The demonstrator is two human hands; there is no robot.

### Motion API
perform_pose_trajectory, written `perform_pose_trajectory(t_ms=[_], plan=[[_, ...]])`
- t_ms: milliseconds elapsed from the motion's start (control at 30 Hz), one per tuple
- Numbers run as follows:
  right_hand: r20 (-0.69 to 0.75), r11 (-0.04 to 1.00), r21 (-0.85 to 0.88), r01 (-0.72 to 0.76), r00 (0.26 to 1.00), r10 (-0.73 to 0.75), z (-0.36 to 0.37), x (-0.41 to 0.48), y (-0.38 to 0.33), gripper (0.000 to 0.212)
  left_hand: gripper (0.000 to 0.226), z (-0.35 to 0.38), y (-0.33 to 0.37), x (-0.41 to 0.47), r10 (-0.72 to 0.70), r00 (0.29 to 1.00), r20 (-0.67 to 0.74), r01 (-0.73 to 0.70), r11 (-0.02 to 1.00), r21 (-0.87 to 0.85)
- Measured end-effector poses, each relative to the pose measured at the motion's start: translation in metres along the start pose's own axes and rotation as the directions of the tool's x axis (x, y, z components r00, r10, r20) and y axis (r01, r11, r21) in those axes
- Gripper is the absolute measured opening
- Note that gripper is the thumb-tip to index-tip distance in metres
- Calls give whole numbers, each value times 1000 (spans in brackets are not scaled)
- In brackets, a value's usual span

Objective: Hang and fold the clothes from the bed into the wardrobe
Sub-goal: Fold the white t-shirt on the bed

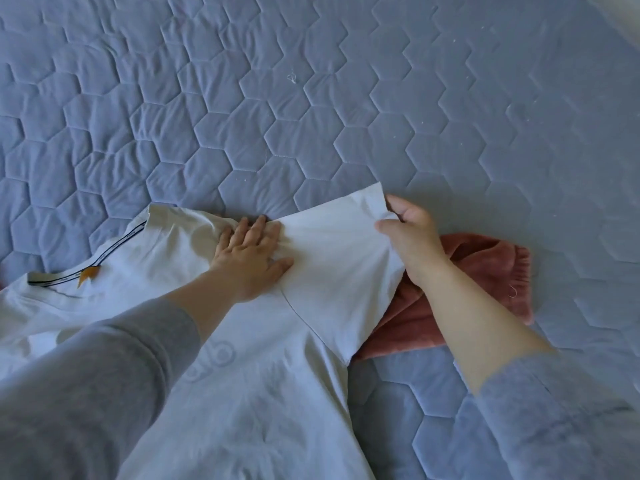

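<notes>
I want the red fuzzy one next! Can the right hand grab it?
Probably yes: the red fuzzy cloth lies close beside the right hand, mostly uncovered. But that hand pinches the white shirt sleeve, so it must let go first.

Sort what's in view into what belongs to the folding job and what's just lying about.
In the job: white T-shirt; left hand pressing its shoulder; right hand pinching its sleeve hem; rust-red fleece garment partly under that sleeve.
Lying about: blue quilted bedcover; loose thread scrap.

We see a white T-shirt (pixel 242 393) spread on the bed (pixel 346 98), one sleeve (pixel 339 258) raised. A rust garment (pixel 485 271), perhaps a sweater, lies partly under it.
</notes>
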State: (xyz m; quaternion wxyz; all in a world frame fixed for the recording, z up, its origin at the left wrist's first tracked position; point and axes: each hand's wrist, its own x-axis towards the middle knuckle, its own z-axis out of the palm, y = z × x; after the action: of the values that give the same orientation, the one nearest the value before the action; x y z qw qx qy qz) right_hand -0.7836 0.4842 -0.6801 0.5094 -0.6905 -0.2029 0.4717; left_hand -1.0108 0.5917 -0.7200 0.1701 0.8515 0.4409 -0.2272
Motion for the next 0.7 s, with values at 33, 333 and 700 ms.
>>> perform_pose_trajectory(t_ms=[33, 333, 700], plan=[[14, 998, -25, 50, 999, -50, -2, -3, 1, 46, 77, 1, 0, 0, -13, 1000, -4, 13, 1000, -14], [208, 984, -121, -128, 966, 151, -23, -34, 28, 61, 81, -4, 11, 1, -18, 1000, -25, 18, 1000, -2], [-220, 808, -559, -186, 973, 72, -24, -77, 53, 57, 54, -46, 108, 41, 142, 989, -29, -144, 988, -48]])
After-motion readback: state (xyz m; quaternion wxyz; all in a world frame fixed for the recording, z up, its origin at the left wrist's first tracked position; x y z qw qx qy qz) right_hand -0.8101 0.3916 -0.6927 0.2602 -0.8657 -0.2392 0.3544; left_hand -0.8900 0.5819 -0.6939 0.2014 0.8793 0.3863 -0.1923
